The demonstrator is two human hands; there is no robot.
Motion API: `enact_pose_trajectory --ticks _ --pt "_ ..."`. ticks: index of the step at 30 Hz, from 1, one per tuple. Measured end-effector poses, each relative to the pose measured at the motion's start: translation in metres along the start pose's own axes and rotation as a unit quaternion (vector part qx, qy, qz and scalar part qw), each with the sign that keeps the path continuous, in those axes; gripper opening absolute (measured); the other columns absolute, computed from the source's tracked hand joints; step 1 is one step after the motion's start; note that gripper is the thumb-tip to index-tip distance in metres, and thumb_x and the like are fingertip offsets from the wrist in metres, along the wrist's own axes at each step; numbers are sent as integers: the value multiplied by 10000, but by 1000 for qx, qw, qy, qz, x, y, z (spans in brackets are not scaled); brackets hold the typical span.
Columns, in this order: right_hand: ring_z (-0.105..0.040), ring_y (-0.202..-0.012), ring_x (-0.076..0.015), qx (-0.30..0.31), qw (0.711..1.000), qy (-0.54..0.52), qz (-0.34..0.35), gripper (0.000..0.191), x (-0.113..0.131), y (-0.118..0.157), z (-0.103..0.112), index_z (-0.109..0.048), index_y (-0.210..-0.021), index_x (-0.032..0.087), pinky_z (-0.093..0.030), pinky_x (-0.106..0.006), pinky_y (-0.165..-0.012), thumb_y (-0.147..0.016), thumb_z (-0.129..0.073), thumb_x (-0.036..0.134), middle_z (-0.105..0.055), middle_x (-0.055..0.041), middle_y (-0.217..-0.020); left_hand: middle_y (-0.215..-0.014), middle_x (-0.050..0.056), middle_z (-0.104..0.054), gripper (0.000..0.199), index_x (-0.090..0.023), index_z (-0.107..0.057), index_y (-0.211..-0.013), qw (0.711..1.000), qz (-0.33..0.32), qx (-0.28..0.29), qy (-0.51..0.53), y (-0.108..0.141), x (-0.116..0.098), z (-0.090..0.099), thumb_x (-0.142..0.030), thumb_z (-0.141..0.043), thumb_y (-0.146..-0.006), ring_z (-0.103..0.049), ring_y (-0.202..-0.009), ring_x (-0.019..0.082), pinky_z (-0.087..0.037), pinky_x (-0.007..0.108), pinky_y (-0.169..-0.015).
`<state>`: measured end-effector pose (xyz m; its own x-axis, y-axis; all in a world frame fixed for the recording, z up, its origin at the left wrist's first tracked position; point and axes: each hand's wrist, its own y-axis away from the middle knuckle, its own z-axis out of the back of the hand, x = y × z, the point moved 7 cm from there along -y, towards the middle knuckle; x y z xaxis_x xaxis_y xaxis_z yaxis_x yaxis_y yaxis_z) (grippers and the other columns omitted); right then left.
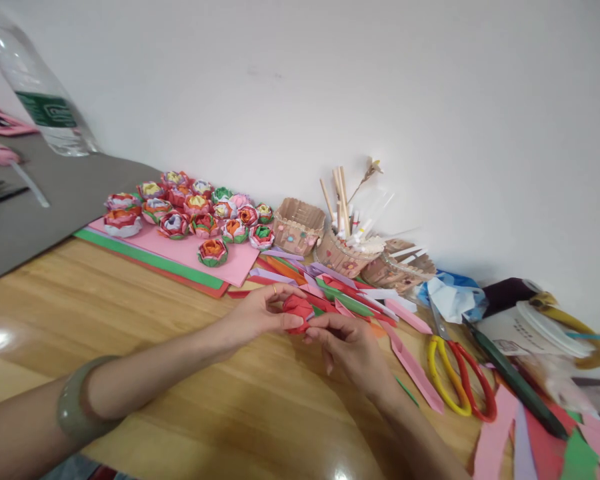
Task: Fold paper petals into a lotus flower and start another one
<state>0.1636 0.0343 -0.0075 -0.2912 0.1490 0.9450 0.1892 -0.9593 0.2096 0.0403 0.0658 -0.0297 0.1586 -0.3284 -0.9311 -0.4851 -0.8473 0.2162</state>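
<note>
Between both hands is a small red folded-paper flower [296, 308], held above the wooden table. My left hand [265, 310] is closed around its left side, with the thumb in front and fingers behind. At its right edge my right hand [347, 343] pinches with thumb and index finger; a bit of purple shows there, and I cannot tell whether it is a separate strip. Just behind lie folded paper strips [347, 297] in red, purple, green and pink. Finished multicoloured paper flowers [213, 252] stand to the left on pink paper sheets [240, 265].
Three decorated baskets [300, 227] stand against the wall, one with sticks and tubes. To the right are scissors [460, 373], a dark green pen-like tool [517, 380], a lidded white tub [525, 330] and paper scraps [497, 427]. A plastic bottle [47, 110] stands on a grey mat [80, 200].
</note>
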Motion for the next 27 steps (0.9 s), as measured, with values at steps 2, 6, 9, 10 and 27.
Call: enact_pose_trajectory --ticks 2,6,9,10,27 --pt "-404 -346 -40 -5 1000 -6 -12 273 -3 0 0 -650 -638 157 -292 -174 -354 -678 -662 427 -572 21 -553 -826 6 -591 382 -173 -587 -920 1000 -4 9 0 -1 0 -1 -223 -746 -576 -535 -804 158 -407 295 -731" --pt "-424 -352 -45 -12 1000 -3 -23 241 -7 0 -1 -637 -617 153 -299 -174 -363 -651 -700 383 -530 43 -501 -793 -7 -576 410 -175 -586 -916 1000 -7 20 -3 -1 2 -3 -215 -761 -547 -532 -751 149 -400 293 -704" --pt "-447 -372 -51 -16 999 -15 -31 267 -9 0 -3 -614 -598 150 -316 -172 -375 -624 -725 391 -530 45 -502 -796 7 -595 423 -168 -576 -910 1000 -1 29 1 0 3 -6 -219 -764 -535 -543 -760 163 -405 310 -712" --pt "-448 -376 -50 -17 999 -21 -33 277 -9 0 -4 -608 -592 149 -319 -170 -378 -615 -732 394 -525 47 -496 -797 10 -600 425 -167 -573 -908 1000 1 30 2 1 3 -6 -218 -764 -532 -546 -760 166 -407 314 -714" --pt "-457 -399 -63 -12 999 -16 -29 288 -8 1 -6 -586 -573 157 -336 -180 -389 -603 -746 395 -534 46 -478 -800 9 -610 412 -175 -568 -880 1000 4 26 7 1 4 -7 -192 -771 -521 -570 -766 176 -414 331 -726"
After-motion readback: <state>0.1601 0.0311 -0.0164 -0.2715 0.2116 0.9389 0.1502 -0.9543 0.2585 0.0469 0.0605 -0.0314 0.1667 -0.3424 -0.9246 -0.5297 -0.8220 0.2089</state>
